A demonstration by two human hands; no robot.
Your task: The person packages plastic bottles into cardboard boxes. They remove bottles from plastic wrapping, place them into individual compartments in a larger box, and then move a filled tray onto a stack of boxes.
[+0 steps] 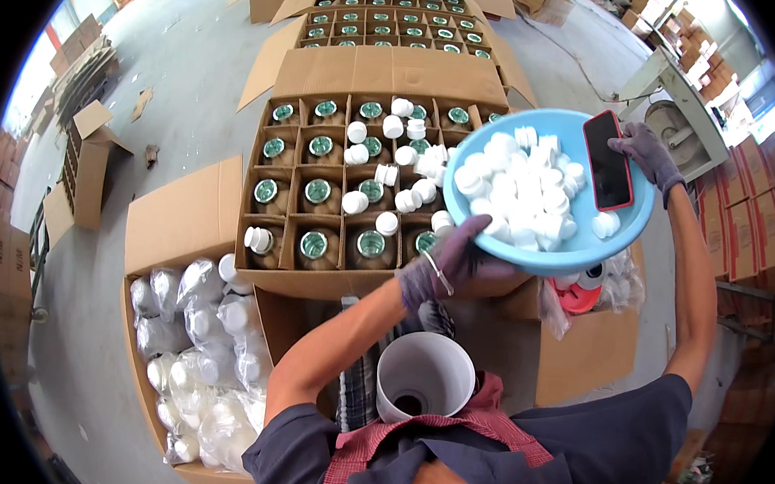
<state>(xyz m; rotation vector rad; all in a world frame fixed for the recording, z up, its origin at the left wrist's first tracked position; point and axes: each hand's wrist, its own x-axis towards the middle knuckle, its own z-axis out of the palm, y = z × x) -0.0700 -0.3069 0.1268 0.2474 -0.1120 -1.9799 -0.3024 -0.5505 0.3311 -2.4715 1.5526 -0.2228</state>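
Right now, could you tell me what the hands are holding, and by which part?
Both gloved hands hold the blue bowl of white caps: the left hand grips its near rim, the right hand its far rim, beside a red phone lying in the bowl.

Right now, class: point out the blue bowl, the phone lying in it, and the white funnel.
blue bowl [599, 250]: head view, bare lower rim.
phone [607, 159]: head view, middle of its dark screen.
white funnel [438, 360]: head view, inner wall of the cone.
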